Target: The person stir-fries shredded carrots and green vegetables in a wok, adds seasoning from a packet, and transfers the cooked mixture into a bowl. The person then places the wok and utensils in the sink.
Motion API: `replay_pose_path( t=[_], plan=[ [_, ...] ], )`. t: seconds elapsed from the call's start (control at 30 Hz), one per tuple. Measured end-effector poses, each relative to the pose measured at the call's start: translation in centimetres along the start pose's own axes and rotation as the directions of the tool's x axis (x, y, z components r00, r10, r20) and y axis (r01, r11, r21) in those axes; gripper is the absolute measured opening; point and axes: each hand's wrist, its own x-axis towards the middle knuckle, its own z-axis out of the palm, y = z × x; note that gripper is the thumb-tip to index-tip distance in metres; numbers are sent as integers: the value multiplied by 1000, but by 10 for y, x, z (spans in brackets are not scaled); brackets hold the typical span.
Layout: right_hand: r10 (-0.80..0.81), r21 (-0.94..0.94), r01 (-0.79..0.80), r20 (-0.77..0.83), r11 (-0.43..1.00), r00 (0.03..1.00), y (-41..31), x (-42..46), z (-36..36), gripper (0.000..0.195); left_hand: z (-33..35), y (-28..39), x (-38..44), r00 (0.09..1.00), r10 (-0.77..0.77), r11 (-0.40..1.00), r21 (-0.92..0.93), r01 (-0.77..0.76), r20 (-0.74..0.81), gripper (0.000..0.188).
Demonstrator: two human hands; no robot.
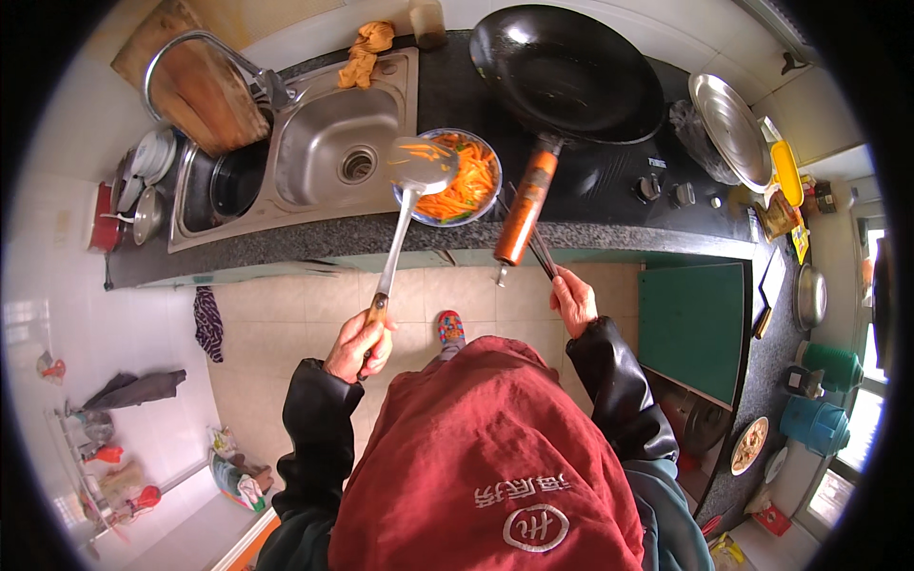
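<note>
My left hand point(359, 345) grips the wooden handle of a metal spatula point(427, 165). Its blade hangs over the left part of a bowl point(497, 187) of shredded carrot point(468, 182) with green bits, and a few orange shreds cling to the blade. In my right hand point(574, 302) is a pair of dark chopsticks point(544, 258), which point up and left and pass behind the wok's handle. The black wok point(571, 78) sits at the back of the counter, its orange-brown handle point(528, 203) reaching past the front edge. Part of the bowl is hidden by the spatula.
Left of the bowl is a steel double sink point(335, 143) with a curved faucet point(207, 36), a wooden cutting board point(193, 93) and an orange cloth point(366, 53). Stove knobs point(650, 188) and a metal lid point(732, 132) are at right. A cleaver point(767, 300) lies on the side counter.
</note>
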Motion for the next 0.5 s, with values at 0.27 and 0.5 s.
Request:
replay_pose_path(
  t=[0.27,0.5],
  plan=[
    [-84,231,90,-35,969,996,-12,48,49,29,-38,41,-2,995,-91,993,77,88,42,23],
    [317,772,-243,58,588,947,-44,73,70,36,-42,67,-10,984,-176,954,248,169,4,23]
  ],
)
